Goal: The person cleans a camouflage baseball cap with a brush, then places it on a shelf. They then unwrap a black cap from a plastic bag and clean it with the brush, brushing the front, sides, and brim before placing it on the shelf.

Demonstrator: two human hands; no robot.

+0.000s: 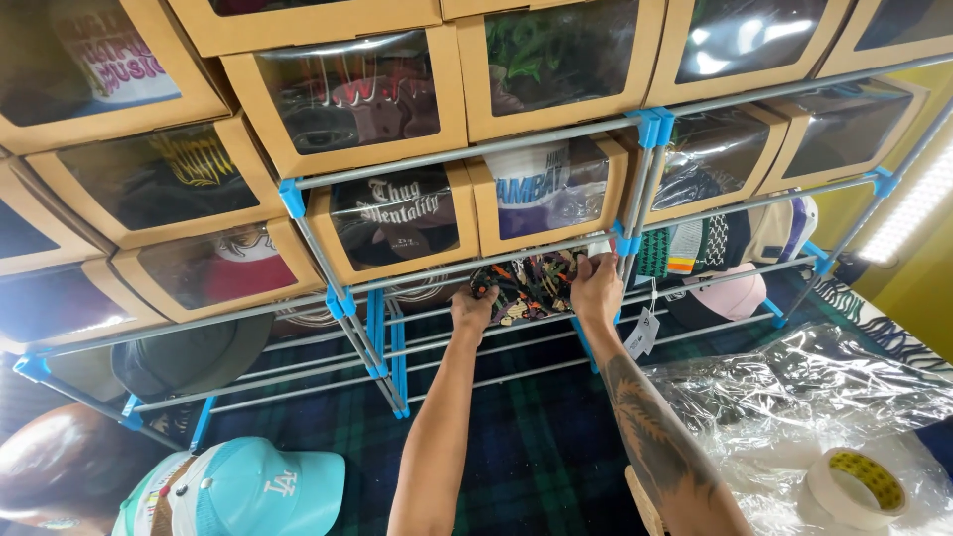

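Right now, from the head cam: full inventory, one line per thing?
Windowed brown cardboard boxes: over a dozen, each holding a cap, stacked on the rack.
Grey tube rack with blue joints: one, across the middle.
Multicoloured patterned cap: one, on a rack tier, both hands on it.
Pink cap: one, loose on the rack at right.
Light blue cap with white front: one, bottom left.
Clear plastic sheet: one, crumpled, lower right.
Cream tape roll: one, bottom right.
Dark plaid cloth: underneath.
Left hand: gripping the cap's left edge.
Right hand: gripping its right edge.
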